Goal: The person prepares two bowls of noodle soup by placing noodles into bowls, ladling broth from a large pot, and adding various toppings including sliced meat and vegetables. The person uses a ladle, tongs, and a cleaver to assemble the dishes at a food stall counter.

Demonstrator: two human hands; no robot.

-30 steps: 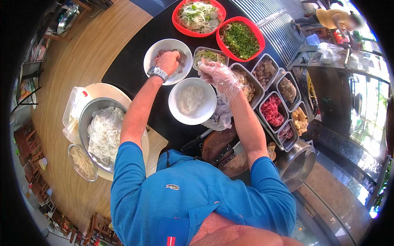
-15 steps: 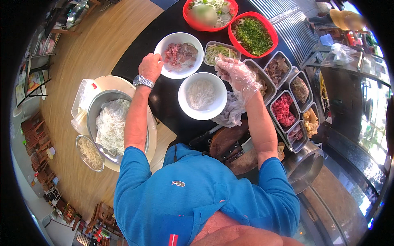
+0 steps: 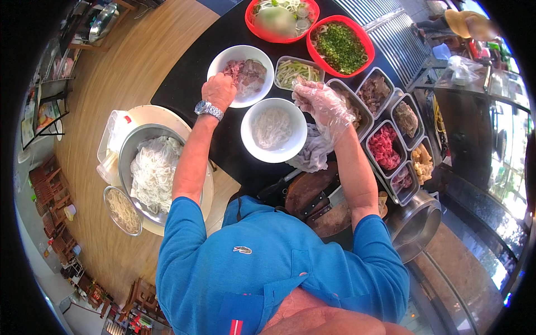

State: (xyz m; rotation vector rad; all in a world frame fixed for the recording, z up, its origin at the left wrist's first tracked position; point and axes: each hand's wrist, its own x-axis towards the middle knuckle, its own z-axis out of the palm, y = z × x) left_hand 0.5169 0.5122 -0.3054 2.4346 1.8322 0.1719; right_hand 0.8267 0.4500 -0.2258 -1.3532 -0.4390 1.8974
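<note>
My bare left hand (image 3: 219, 92), a metal watch on its wrist, bends its fingers over the near-left rim of a white bowl (image 3: 215, 62). Inside lie pink and brown sliced meat (image 3: 249, 74) and pale noodles; the fingertips are hidden at the meat's edge. My right hand (image 3: 324, 105), in a clear plastic glove, is closed around what looks like brownish sliced meat, between the sliced-greens tub (image 3: 298, 72) and a meat tub (image 3: 365, 118). A second white bowl (image 3: 245, 139) with white rice noodles (image 3: 272, 127) stands nearer me, between my forearms.
Red baskets of chopped green herbs (image 3: 341, 47) and sprouts (image 3: 282, 17) stand at the back. Several tubs of meat (image 3: 385, 146) line the right. A grey cloth (image 3: 311, 151), knives and a round chopping board (image 3: 304, 192) lie near me. A metal noodle basin (image 3: 129, 151) stands left.
My left hand has moved right and slightly down, from beside the far bowl's left rim to over it, its fingers reaching in. My right hand has stayed nearly in place.
</note>
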